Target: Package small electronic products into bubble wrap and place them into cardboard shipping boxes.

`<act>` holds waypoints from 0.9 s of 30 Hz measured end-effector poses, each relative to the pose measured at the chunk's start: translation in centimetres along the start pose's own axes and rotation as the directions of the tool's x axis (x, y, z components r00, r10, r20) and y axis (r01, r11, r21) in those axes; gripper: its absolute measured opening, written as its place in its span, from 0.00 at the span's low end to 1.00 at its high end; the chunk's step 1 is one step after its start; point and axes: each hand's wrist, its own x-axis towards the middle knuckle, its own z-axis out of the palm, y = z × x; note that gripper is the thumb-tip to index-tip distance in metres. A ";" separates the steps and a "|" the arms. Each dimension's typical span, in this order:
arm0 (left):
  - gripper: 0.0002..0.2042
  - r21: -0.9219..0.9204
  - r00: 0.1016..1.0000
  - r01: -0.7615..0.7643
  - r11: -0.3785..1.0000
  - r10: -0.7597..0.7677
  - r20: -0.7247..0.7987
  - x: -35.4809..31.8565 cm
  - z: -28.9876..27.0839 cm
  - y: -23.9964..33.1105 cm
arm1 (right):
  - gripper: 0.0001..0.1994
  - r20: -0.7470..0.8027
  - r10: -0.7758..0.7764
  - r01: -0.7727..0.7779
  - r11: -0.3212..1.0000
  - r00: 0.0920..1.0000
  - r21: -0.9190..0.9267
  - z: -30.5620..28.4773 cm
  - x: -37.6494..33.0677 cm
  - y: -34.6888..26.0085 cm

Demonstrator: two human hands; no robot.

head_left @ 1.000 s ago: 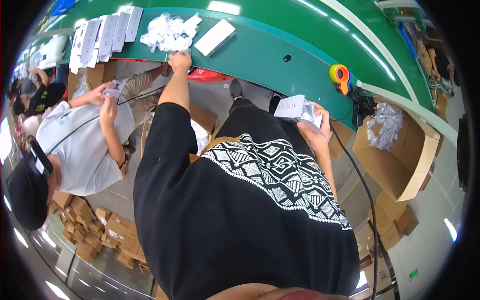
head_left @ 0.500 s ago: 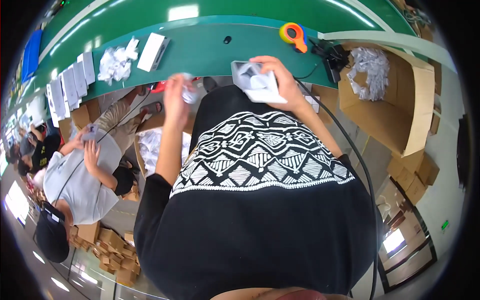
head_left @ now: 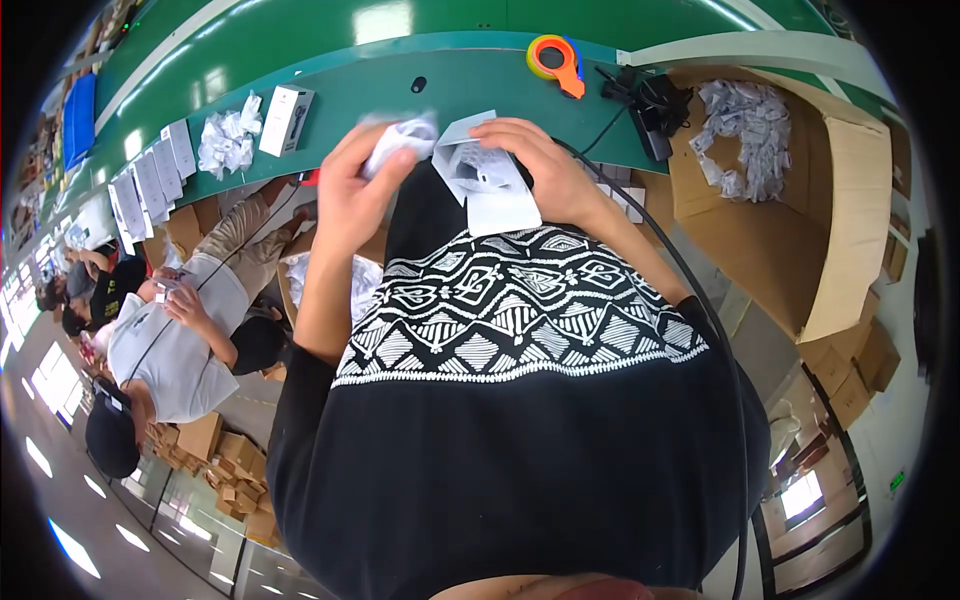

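Observation:
My left hand (head_left: 362, 185) grips a small white plastic-wrapped bundle (head_left: 402, 140), partly blurred, just left of the box and close to its rim. My right hand (head_left: 548, 172) is wrapped round the right side of an open white box (head_left: 503, 213). The box's flap stands up at its upper left, and clear wrapping with a small dark spot shows inside. Both hands are above my lap at the near edge of the green table (head_left: 370, 90). What lies within the bundle's wrapping is hidden.
A closed white box (head_left: 286, 120), crumpled plastic bags (head_left: 228, 140) and a row of white boxes (head_left: 148, 180) stand on the left. An orange tape dispenser (head_left: 556, 66) and black adapters (head_left: 650, 108) lie to the right. A carton (head_left: 765, 245) holds small bags. A co-worker (head_left: 175, 330) sits at left.
My left hand has come up and right with the white bundle, closer to the box. The box has turned so that more of its inside shows. The whole view has shifted slightly.

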 end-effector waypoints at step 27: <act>0.09 0.774 0.961 -0.272 0.571 0.120 0.249 1.5 5.3 3.2 | 0.27 -0.144 0.014 -0.028 0.995 0.990 -0.094 0.9 -0.5 -0.8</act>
